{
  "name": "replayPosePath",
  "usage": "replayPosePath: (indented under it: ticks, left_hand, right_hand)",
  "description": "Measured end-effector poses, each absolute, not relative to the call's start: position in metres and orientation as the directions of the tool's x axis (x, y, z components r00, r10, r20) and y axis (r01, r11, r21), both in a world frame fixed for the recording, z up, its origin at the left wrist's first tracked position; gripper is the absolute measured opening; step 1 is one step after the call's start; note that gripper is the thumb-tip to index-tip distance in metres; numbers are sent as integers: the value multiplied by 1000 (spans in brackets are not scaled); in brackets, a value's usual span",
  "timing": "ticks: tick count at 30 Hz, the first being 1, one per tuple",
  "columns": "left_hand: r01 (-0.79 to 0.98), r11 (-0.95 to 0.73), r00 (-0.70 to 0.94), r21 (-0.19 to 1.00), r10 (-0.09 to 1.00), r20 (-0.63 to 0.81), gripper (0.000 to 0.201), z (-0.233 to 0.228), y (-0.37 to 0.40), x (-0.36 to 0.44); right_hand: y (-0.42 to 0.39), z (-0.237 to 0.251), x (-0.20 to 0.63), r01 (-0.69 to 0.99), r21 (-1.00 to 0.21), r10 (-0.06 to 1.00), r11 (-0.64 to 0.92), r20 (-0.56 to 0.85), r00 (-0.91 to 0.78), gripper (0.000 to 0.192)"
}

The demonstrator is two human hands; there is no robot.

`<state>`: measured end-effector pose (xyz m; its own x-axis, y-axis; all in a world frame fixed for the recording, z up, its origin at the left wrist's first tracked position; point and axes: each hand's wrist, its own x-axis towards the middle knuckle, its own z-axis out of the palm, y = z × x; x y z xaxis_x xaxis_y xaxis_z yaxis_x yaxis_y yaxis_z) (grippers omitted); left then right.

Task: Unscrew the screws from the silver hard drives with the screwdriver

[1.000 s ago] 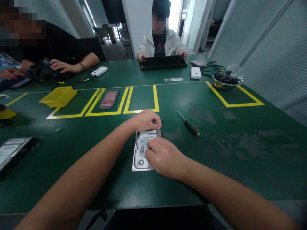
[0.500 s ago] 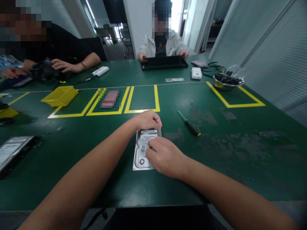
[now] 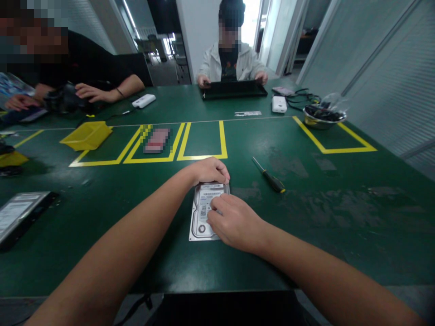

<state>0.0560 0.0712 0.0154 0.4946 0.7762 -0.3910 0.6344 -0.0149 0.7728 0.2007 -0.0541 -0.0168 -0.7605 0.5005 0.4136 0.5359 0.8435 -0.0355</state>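
A silver hard drive (image 3: pixel 203 222) with a white printed label lies flat in front of me. My left hand (image 3: pixel 212 171) bends over its far end, fingers curled down at the far right corner. Across the right half lies my right hand (image 3: pixel 234 222), its fingers closed at the drive's side and over part of the label. Both sets of fingertips are partly hidden. A screwdriver (image 3: pixel 269 175) with a black and yellow handle rests to the right of the drive.
Another hard drive (image 3: pixel 25 210) lies at the left edge. Yellow tape outlines cross the green table (image 3: pixel 326 235); a yellow bin (image 3: pixel 86 136) stands by them. A metal bowl of cables (image 3: pixel 322 120) is far right. Two people sit across, one holding a black tray (image 3: pixel 234 89).
The view has shifted very slightly. Both hands keep their places on the hard drive, and nothing else has visibly moved.
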Motion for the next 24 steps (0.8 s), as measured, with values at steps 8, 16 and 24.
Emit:
replayPosePath:
  ticks: [8, 16, 24]
  left_hand:
    - [556, -22, 476, 831, 828, -296, 16, 12, 60, 47]
    - [827, -290, 307, 482, 951, 45, 21, 19, 11, 38]
    - [868, -357, 283, 345, 927, 246, 19, 7, -11, 40]
  right_hand:
    - [-54, -15, 201, 550, -5, 497, 835, 434, -752, 19]
    - [-48, -2, 209, 775, 68, 682, 628, 429, -591, 19]
    - [-33, 9, 220, 948, 141, 905, 285, 285, -315, 16]
